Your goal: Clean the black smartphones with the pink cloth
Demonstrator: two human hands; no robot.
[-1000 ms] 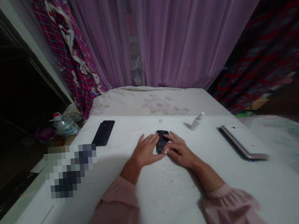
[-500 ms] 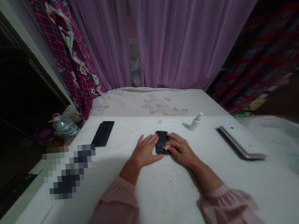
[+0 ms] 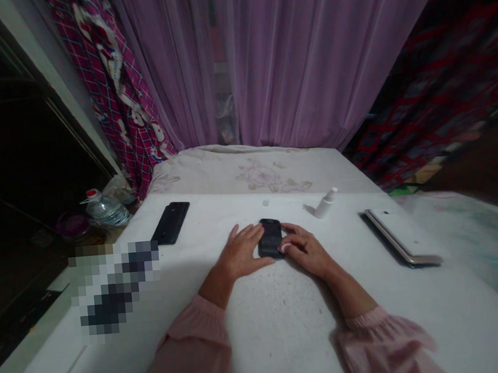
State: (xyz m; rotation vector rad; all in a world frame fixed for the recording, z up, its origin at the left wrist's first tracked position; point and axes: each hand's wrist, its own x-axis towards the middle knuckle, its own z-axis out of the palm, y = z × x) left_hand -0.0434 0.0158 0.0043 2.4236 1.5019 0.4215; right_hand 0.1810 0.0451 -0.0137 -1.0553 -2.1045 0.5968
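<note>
A dark smartphone [image 3: 271,239] lies face up on the white tabletop, its screen unlit. My left hand [image 3: 242,250] steadies it, fingers along the upper left edge and thumb by the bottom edge. At the phone's lower right edge, my right hand [image 3: 304,250] is closed in a pinch on a small pinkish-white cloth [image 3: 285,248], mostly hidden by the fingers. Past the right hand stands a white spray bottle [image 3: 324,204]. A tiny pale square piece [image 3: 266,203] lies beyond the phone.
Stacked dark phones [image 3: 172,223] lie at the left, near a blurred-out patch [image 3: 119,288]. A stack of devices with a white one [image 3: 401,233] on top is at the right. A water bottle [image 3: 104,206] stands beyond the left edge; purple curtains [image 3: 291,62] hang behind.
My right hand has shifted slightly right with the cloth, from over the lower screen to the phone's right edge. My left hand stays in place.
</note>
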